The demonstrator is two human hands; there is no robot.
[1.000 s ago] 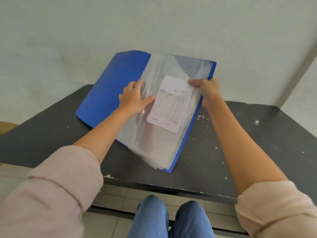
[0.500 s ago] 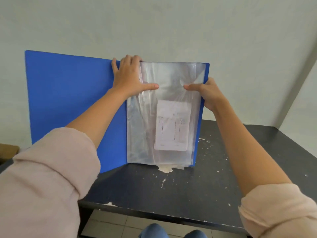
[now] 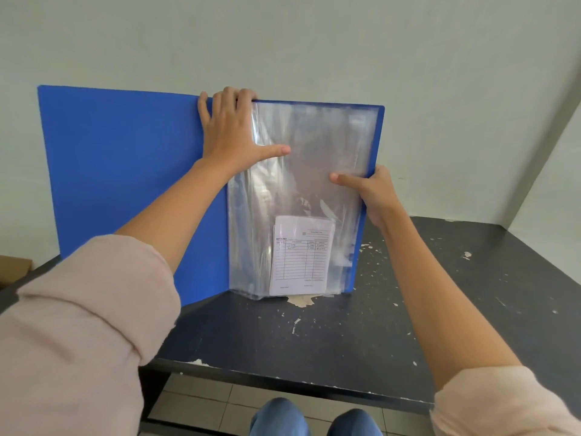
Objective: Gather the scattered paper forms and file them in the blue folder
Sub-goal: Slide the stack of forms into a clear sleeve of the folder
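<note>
The blue folder (image 3: pixel 125 184) stands upright and open on the dark table (image 3: pixel 314 341), its lower edge on the tabletop. Clear plastic sleeves (image 3: pixel 308 158) fill its right half. A white printed form (image 3: pixel 301 256) sits at the bottom of the front sleeve. My left hand (image 3: pixel 229 133) grips the folder's top at the spine, fingers curled over the edge, thumb stretched across the sleeves. My right hand (image 3: pixel 374 193) holds the folder's right edge, thumb pressed on the front sleeve, fingers behind the cover.
A pale wall rises right behind the folder, and a second wall closes the right side. The table's paint is chipped, with a torn pale patch (image 3: pixel 301 299) under the sleeves. A brown box (image 3: pixel 12 269) shows at the far left. My knees are below the table's front edge.
The folder went from lying tilted on the table to standing upright. The form slid down to the sleeve's bottom. My right hand moved lower along the right edge.
</note>
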